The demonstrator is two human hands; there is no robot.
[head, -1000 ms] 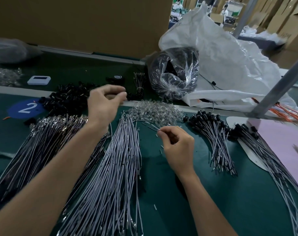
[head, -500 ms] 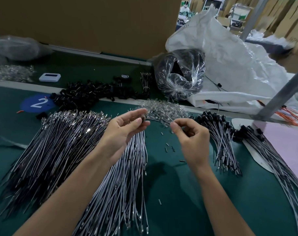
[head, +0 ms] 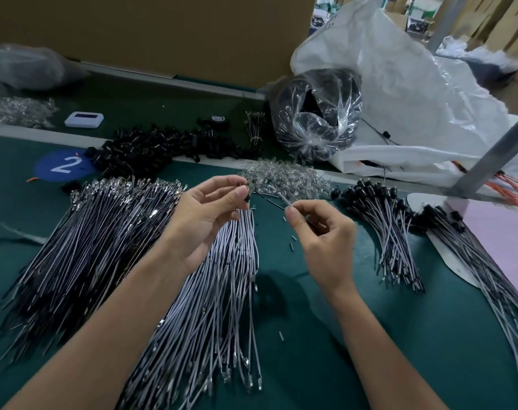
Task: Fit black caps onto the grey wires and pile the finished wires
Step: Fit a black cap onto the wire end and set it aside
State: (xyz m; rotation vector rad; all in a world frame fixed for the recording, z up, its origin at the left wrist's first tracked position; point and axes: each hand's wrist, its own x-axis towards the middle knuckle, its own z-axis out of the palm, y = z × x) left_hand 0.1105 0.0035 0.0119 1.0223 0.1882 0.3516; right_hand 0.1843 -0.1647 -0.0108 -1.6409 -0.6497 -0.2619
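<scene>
Both hands are up off the green table (head: 311,365), facing each other over the work. The left hand (head: 204,220) pinches a small black cap (head: 247,197) between thumb and fingertips, its other fingers loosely spread. The right hand (head: 323,238) has thumb and forefinger clamped on a grey wire (head: 284,201), the remaining fingers curled in behind.

What matters is the line between the two. The wire's free end sticks out up and to the left from the right fingertips, its long axis aimed roughly at the cap, and there is a short gap between tip and cap. I can't make out which way the cap's opening faces. The cap looks not yet on, so I judge the next move is a short closing of that gap along the wire's own axis.

The pile of finished wires (head: 382,229) lies just right of the right hand, the nearer hand for the drop. Uncapped grey wires (head: 222,291) fan out below the left hand.
</scene>
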